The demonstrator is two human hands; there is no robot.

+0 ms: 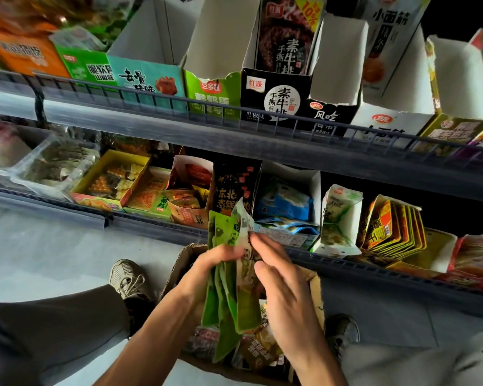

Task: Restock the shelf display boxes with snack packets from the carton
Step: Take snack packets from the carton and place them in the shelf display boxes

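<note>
My left hand (207, 270) grips a stack of green snack packets (229, 291) held upright above the brown carton (179, 263) on the floor. Against the right side of the stack lies my right hand (279, 277), its fingertips pinching the top edge of a packet. More packets (257, 349) lie inside the carton below. A green-and-white display box (340, 221) with a similar green print stands on the lower shelf to the right of my hands. On the upper shelf, a green display box (212, 93) stands with nothing visible inside it.
Two dark wire-fronted shelves (290, 126) carry rows of display boxes, several on the upper one showing bare white insides. A blue-packet box (287, 201) and a yellow-red packet box (393, 224) flank the green-and-white box. My shoes (126, 277) stand on grey floor beside the carton.
</note>
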